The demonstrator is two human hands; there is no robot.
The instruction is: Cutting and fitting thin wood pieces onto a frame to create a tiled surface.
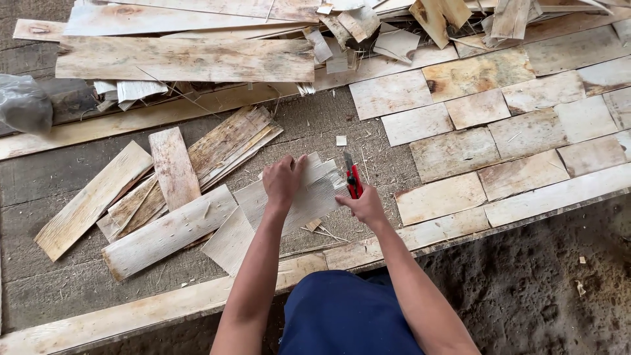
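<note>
1. The right hand (366, 205) is closed around a red-handled utility knife (352, 177), blade end pointing away from the body, its tip at the right edge of a thin veneer sheet (309, 190).
2. The left hand (282, 181) lies flat, fingers spread and pressing down on the sheet, gripping nothing; it probably pins the piece so the blade can run along the edge.
3. The sheet rests on the grey workbench (39, 197) directly before the person, its long axis slanting from lower left to upper right.
4. To the left, loose veneer strips (164, 197) lie fanned in an overlapping heap.
5. To the right, trimmed veneer pieces (499, 125) sit edge to edge in rows.
6. Rough scrap boards (184, 59) pile along the far side.
</note>
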